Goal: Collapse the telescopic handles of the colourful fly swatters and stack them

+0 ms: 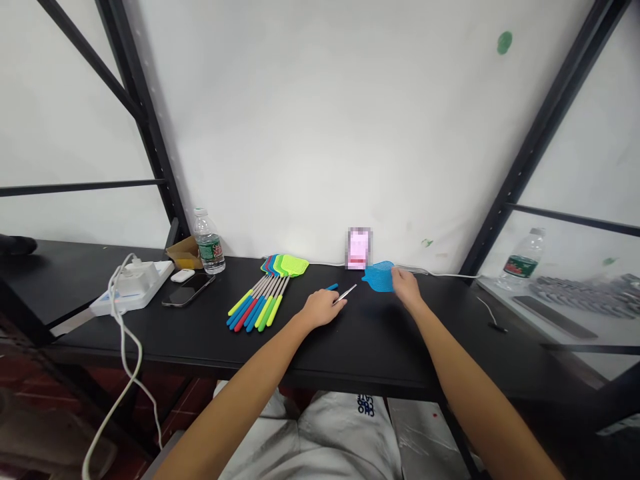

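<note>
My left hand (320,308) is closed around a silver metal rod (347,292), its tip pointing right. A bit of blue handle (332,287) shows just behind that hand; whether it joins the rod is hidden. In my right hand (406,285) I pinch the right edge of a blue mesh fly swatter head (380,277), held above the black table. Rod tip and swatter head are apart. To the left of my hands lies a fan of several fly swatters (265,293), with yellow, green, blue and red grips towards me.
A lit, blurred phone screen (359,248) stands against the wall. On the left are a water bottle (209,243), a small cardboard box (185,254), a dark phone (187,291), a white case (183,275) and a power strip (135,287). Another bottle (523,260) stands at right.
</note>
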{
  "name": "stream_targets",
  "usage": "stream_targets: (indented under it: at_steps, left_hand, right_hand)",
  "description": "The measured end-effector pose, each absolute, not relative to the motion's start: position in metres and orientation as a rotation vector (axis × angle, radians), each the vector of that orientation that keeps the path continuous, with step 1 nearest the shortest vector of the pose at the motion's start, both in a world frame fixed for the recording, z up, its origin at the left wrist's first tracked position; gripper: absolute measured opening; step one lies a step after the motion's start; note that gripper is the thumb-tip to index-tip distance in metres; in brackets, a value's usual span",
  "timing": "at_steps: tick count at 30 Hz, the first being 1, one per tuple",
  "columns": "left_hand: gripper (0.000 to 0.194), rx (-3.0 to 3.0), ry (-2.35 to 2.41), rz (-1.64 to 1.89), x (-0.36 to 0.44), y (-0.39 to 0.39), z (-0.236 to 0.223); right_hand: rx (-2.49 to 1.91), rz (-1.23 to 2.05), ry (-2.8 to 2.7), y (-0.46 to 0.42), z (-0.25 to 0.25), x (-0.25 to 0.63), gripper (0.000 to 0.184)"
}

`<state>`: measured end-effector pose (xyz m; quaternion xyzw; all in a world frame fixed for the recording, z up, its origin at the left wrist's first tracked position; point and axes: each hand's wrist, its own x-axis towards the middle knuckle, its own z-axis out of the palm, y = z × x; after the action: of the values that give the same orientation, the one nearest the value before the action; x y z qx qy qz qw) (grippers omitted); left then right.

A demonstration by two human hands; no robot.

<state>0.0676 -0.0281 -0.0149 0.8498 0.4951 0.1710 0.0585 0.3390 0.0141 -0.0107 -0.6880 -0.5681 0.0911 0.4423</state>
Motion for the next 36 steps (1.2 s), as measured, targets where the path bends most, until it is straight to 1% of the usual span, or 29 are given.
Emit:
stream_targets:
  at_steps: [2, 5, 17, 22, 36]
  left_hand:
    - [0.043, 2.570, 1.496, 0.530, 0.068, -0.029, -0.014]
    - [0.043, 2.562, 1.498, 0.529, 0.068, -0.029, -0.014]
    - [0.043, 2.580, 1.477, 0.538, 0.068, -0.029, -0.014]
    - [0.044, 2.567, 1.477, 0.538, 0.067, -0.030, -0.014]
    - [0.040, 2.613, 1.417, 0.545, 0.067, -0.032, -0.013]
  right_hand:
    - [-1.741, 0.140, -1.445, 0.013, -0.010, 0.341, 0.046]
    - [-1.756, 0.099, -1.503, 0.011, -0.009, 0.336, 0.047]
    - [-1.726, 0.093, -1.553, 0.008, -0.009, 0.328, 0.049]
    - [-1.779, 0.075, -1.531, 0.008, -0.008, 0.329, 0.048]
    - [-1.721, 0.093, -1.534, 0.009, -0.011, 0.330, 0.048]
